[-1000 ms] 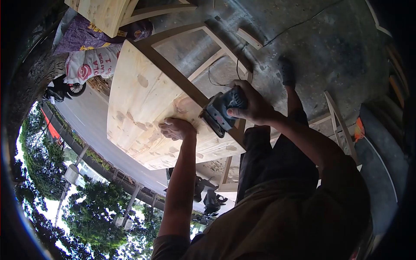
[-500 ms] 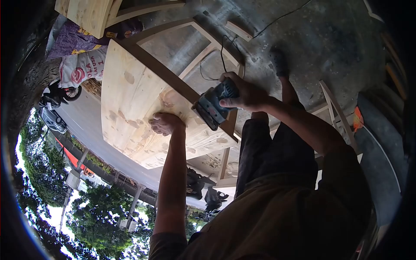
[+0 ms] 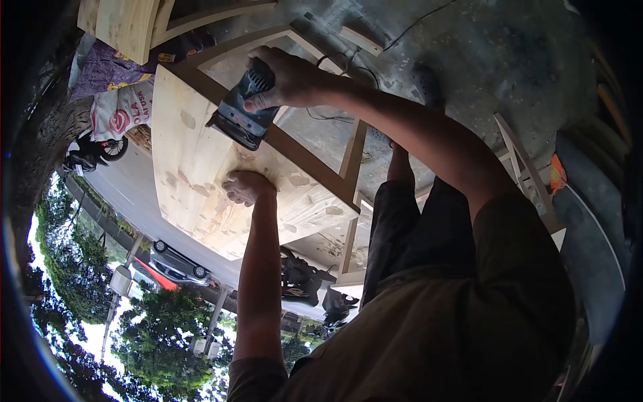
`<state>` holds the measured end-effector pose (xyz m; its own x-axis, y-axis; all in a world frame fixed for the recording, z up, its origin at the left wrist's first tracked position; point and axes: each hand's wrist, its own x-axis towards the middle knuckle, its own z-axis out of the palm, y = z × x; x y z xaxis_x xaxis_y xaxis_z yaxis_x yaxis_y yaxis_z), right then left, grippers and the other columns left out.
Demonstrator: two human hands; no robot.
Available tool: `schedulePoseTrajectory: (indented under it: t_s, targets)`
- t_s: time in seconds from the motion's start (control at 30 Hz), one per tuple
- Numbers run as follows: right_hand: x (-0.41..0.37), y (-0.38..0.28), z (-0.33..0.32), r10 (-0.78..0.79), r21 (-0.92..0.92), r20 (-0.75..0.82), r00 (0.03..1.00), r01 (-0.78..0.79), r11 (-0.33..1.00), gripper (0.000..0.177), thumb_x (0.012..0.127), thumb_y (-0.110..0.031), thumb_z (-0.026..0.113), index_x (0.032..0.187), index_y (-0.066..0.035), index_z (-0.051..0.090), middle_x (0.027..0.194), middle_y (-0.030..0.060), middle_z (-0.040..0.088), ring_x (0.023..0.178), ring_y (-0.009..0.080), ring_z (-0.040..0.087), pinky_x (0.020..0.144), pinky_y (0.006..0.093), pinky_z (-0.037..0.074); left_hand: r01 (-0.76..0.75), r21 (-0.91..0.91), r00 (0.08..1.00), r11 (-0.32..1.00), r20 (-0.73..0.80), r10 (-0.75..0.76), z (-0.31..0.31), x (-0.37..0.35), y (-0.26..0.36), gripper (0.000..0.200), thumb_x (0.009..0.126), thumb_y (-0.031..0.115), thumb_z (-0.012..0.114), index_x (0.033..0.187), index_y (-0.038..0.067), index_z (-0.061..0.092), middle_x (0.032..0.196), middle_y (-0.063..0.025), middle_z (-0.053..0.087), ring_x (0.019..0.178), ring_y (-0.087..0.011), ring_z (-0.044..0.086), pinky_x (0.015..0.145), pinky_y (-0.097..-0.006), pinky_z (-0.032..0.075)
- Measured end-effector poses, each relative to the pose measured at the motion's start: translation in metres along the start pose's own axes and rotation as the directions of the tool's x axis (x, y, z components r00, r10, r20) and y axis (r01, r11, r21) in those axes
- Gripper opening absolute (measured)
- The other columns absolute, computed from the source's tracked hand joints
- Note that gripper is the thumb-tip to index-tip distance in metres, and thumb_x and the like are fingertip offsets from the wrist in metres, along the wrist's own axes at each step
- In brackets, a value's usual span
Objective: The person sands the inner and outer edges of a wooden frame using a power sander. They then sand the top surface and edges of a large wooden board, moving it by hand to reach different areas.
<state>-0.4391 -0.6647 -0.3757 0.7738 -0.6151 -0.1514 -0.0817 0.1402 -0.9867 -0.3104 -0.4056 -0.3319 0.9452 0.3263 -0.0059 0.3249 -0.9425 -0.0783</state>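
Note:
My right hand [image 3: 284, 80] grips a dark blue power sander [image 3: 246, 110]. Its flat base lies along the dark edge of a pale wooden panel [image 3: 191, 144], near the panel's upper half. My left hand [image 3: 246, 187] rests on the broad face of that panel, below the sander, its fingers curled in and nothing visible in them. Knots and brownish patches mark the wood. Behind my right hand, a wooden frame [image 3: 351, 151] joins the panel, partly hidden by my forearm.
A cord [image 3: 328, 119] loops on the concrete floor [image 3: 495, 74] by a loose wood offcut [image 3: 362, 39]. Another wooden piece [image 3: 124, 27] stands at the upper left beside printed sacks [image 3: 120, 114]. Beyond the panel, a car [image 3: 179, 262] is on the road.
My right hand has carried the sander up and left along the panel's edge. My left hand stays on the panel's face. The car outside shows farther right.

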Motion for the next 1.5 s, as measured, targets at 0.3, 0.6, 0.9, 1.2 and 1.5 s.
schedulePoseTrajectory:
  t_s: [0.3, 0.6, 0.9, 1.2, 1.5]
  targets:
    - [-0.166, 0.003, -0.012, 0.189, 0.101, 0.027, 0.982, -0.191, 0.976, 0.088, 0.081, -0.038, 0.096, 0.147, -0.007, 0.047, 0.13, 0.0154, 0.059, 0.121, 0.0274, 0.062, 0.106, 0.0397, 0.049, 0.005, 0.012, 1.0, 1.0, -0.016, -0.005, 0.002, 0.002, -0.001, 0.068, 0.111, 0.052, 0.024, 0.145, -0.003, 0.044, 0.146, -0.029, 0.048, 0.138, -0.0443, 0.047, 0.113, -0.0594, 0.037]
    - [-0.143, -0.002, -0.01, 0.25, 0.11, 0.006, 0.968, -0.249, 0.962, 0.079, 0.087, -0.042, 0.091, 0.143, -0.006, 0.048, 0.114, 0.0117, 0.062, 0.106, 0.0217, 0.063, 0.097, 0.0372, 0.052, -0.003, -0.003, 1.0, 1.0, 0.011, 0.003, -0.002, -0.002, 0.002, 0.068, 0.11, 0.051, 0.024, 0.144, -0.004, 0.044, 0.146, -0.0289, 0.047, 0.139, -0.0445, 0.046, 0.113, -0.0598, 0.037]
    - [-0.134, -0.007, -0.002, 0.266, 0.112, -0.076, 0.961, -0.257, 0.96, 0.082, 0.084, -0.043, 0.091, 0.142, -0.002, 0.049, 0.124, 0.0187, 0.059, 0.115, 0.0309, 0.063, 0.102, 0.042, 0.051, -0.01, -0.008, 1.0, 1.0, -0.012, 0.009, -0.001, -0.004, 0.003, 0.07, 0.109, 0.051, 0.023, 0.144, -0.005, 0.046, 0.146, -0.0283, 0.047, 0.139, -0.0449, 0.045, 0.114, -0.0599, 0.035]
    - [-0.123, 0.006, -0.005, 0.277, 0.162, 0.017, 0.961, -0.276, 0.947, 0.075, 0.09, -0.039, 0.089, 0.141, -0.004, 0.047, 0.107, 0.0058, 0.059, 0.097, 0.0153, 0.06, 0.09, 0.0324, 0.051, -0.003, -0.007, 1.0, 1.0, 0.01, 0.003, -0.005, -0.006, 0.004, 0.071, 0.109, 0.052, 0.022, 0.148, -0.005, 0.042, 0.149, -0.0281, 0.045, 0.14, -0.0462, 0.044, 0.114, -0.0601, 0.035]
    - [-0.227, 0.002, -0.041, 0.234, -0.031, 0.245, 0.941, -0.234, 0.972, 0.077, 0.083, -0.038, 0.092, 0.141, -0.01, 0.049, 0.126, 0.0126, 0.057, 0.119, 0.0275, 0.06, 0.104, 0.04, 0.047, -0.01, -0.029, 1.0, 1.0, 0.019, 0.01, -0.005, -0.007, 0.004, 0.071, 0.11, 0.052, 0.023, 0.15, -0.003, 0.041, 0.15, -0.0284, 0.043, 0.141, -0.0456, 0.043, 0.115, -0.0607, 0.033]
